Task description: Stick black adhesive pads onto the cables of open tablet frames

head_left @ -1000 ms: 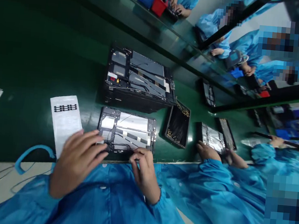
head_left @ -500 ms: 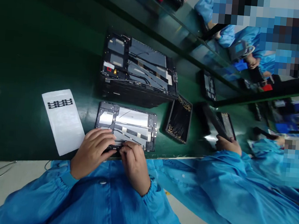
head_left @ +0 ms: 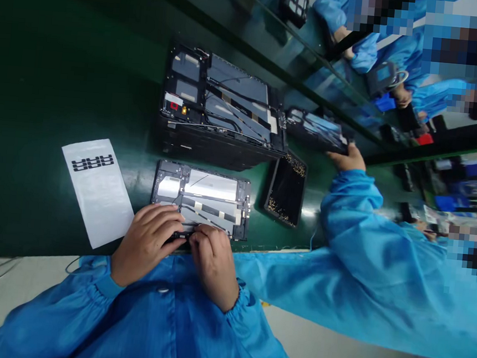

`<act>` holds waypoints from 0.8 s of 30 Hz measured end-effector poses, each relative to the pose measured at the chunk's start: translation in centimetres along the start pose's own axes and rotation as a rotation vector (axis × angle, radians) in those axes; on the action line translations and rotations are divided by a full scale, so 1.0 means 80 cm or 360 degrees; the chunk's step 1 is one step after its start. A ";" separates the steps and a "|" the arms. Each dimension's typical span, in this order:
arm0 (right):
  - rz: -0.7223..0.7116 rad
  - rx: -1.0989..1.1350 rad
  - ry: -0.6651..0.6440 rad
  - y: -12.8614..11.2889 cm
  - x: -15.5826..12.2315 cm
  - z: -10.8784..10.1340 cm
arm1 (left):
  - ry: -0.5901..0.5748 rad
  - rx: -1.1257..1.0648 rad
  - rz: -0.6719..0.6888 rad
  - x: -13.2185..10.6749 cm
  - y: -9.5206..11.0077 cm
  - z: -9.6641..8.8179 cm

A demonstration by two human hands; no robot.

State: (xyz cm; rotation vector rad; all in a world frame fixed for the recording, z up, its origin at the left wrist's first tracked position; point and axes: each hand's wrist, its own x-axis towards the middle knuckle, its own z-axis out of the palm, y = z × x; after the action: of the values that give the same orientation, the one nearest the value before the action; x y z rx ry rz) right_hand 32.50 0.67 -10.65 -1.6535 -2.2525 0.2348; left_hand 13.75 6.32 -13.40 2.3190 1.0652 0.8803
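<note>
Just below the middle of the frame, the person's right hand [head_left: 214, 263] has thumb and fingertips drawn tightly together at the lower edge of a flat, rectangular black-framed device with silvery metal panels [head_left: 211, 181]. From where I stand, I can't tell whether anything is pinched between them. The left hand [head_left: 147, 243] lies over the device's lower left corner, fingers bent and close together, the thumb held apart along the near edge; its underside is hidden, so I can't say whether it grips or merely rests.

The device lies flat near the front edge of a glossy dark green tabletop [head_left: 49, 196], dark ribbon strips running across its panels. Left of it, tilted, is a white rectangular sheet [head_left: 104, 206] with small black bracket-shaped pieces [head_left: 92, 162] near its top. Just above the device stands a thick black stack of similar framed units [head_left: 228, 103], a red square mark at its left end.

Right of centre sits a shallow black rectangular tray [head_left: 269, 193] with gold-tipped pieces in it. Beyond, a co-worker's hand [head_left: 351, 160] in a blue sleeve [head_left: 351, 203] holds the right end of another black-framed unit [head_left: 320, 130]. More blue-clad people [head_left: 361, 59] fill the upper right.
</note>
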 end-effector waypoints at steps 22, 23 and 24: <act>0.0103 0.0453 0.0265 0.014 -0.014 -0.004 | 0.0060 0.0163 0.0186 0.004 0.016 -0.004; 0.0110 0.0435 0.0264 0.013 -0.013 -0.003 | 0.0063 0.0181 0.0187 0.005 0.016 -0.003; 0.0115 0.0419 0.0266 0.012 -0.011 -0.001 | 0.0065 0.0193 0.0185 0.006 0.016 -0.002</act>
State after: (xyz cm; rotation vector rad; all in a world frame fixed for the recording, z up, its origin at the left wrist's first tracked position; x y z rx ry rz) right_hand 33.67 0.10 -11.01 -1.5547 -1.9490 0.3786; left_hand 14.56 5.94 -12.31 2.4948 1.0358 0.9334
